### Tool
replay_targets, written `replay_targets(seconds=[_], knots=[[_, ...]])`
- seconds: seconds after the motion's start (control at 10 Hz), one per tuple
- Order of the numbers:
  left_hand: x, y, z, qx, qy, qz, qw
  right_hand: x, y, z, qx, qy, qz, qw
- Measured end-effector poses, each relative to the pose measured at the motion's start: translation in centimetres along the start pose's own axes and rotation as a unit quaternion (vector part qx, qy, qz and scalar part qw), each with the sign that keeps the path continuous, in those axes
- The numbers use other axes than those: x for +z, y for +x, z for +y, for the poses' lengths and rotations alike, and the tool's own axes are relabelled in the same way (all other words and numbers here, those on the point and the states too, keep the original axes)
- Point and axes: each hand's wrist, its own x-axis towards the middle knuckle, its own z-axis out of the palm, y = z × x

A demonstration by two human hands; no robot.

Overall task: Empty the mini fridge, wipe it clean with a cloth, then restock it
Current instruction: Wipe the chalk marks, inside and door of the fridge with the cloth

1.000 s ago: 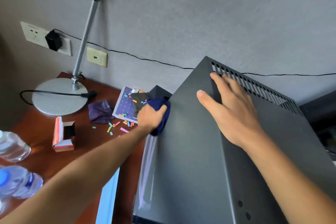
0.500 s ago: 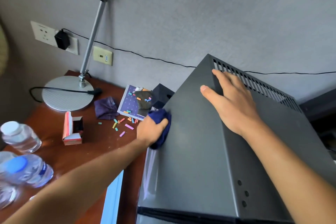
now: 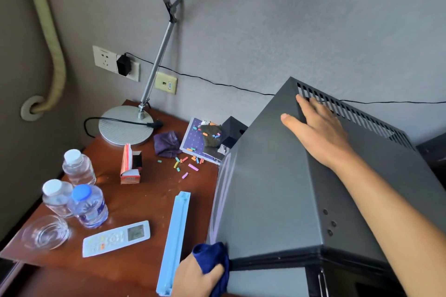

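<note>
Left hand (image 3: 196,278) grips blue cloth (image 3: 212,263) against mini fridge (image 3: 272,190) front corner; right hand (image 3: 318,132) (fingers straight) presses flat on top.

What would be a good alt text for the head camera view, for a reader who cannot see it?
A person's left hand presses a dark blue cloth against the lower left side of a dark grey mini fridge, while the right hand rests flat on its top. Beside it, a wooden table holds three water bottles, a remote control and a desk lamp.
</note>
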Motion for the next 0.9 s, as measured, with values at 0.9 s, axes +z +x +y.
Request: replay_targets(seconds=[0.9], knots=[[-5.4,29.6,17.3,0.039,0.064,0.164,0.984,0.9,1.8,1.3,-0.002,0.050,0.062,0.997]])
